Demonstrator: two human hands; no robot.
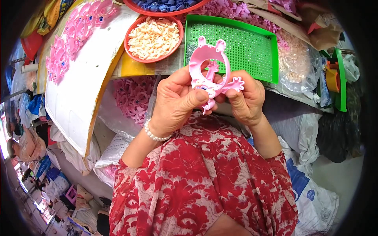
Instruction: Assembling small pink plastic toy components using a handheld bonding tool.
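Note:
Between my two hands, just in front of the green tray, is a pink plastic figure part (210,74) with a large round ring, two small ears on top and limb-like pieces below. My left hand (178,98), with a pearl bracelet at the wrist, is closed on its lower left side, thumb across the front. My right hand (247,97) pinches the part's right side near a paw-shaped limb (236,83). A small blue and white detail shows by my left thumb. The fingers behind the part are mostly hidden.
A perforated green tray (273,59) lies ahead, beside a red bowl (126,44) of cream-coloured pieces. Behind it another red bowl (149,12) holds blue pieces. Pink parts (65,47) line the white board (84,86) at left; more fill a bag (134,96) below. Clear bags (299,59) lie right.

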